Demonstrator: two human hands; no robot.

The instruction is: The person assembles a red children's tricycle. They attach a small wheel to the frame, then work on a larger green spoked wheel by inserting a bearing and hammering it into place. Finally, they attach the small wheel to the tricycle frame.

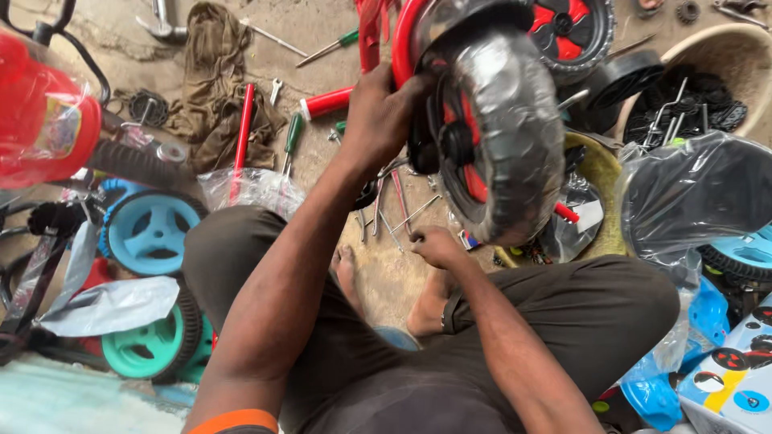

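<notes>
1. Far left lies a blue wheel [153,233] on the floor, with a green wheel [153,345] below it (both flat, untouched).
2. A red rod [241,137] and a brown rag [213,80] lie above your knee.
3. Your left hand [378,116] closes on the red frame [402,48] beside the wrapped wheel [503,137], holding it up.
4. Your right hand [434,245] rests low on the floor by the pliers [386,209], fingers curled; whether it holds anything, you cannot tell.
5. A tan tub [724,48] of parts sits far right.
</notes>
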